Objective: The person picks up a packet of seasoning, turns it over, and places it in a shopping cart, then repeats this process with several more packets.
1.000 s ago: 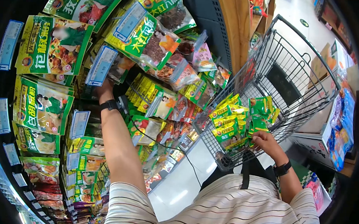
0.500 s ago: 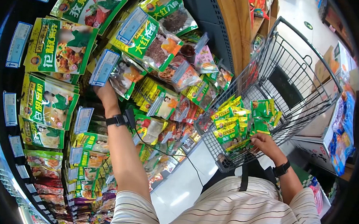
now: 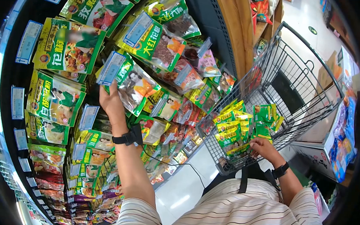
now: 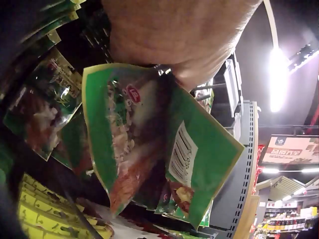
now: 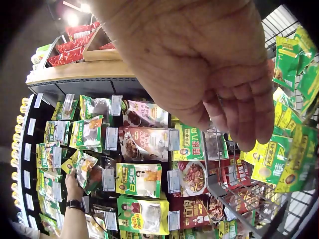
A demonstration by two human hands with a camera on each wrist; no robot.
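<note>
My left hand [image 3: 113, 105] grips a spice packet [image 3: 134, 89] by its edge, just below a price tag on the rack. The packet is green and yellow with a clear window, and it bends into a fold in the left wrist view, where my fingertips are hidden behind the wrist. My right hand [image 3: 267, 151] lies at the near edge of the shopping cart [image 3: 286, 91], beside green and yellow packets [image 3: 232, 125] piled inside. Its fingers [image 5: 244, 112] hang loosely curled in the right wrist view, overlapping the pile, with nothing seen in them.
Spice packets [image 3: 67, 45] hang in rows on hooks at left, with blue and white price tags [image 3: 28, 42] jutting out. A cable [image 3: 173, 164] trails from my left wrist. Boxes [image 3: 314, 158] and blue packaging [image 3: 343, 133] stand right of the cart. Wooden shelving [image 3: 233, 29] rises behind.
My left hand has drawn out from behind the price tag toward me, bringing the spice packet into fuller view. My right hand stays at the cart. The view has shifted slightly left.
</note>
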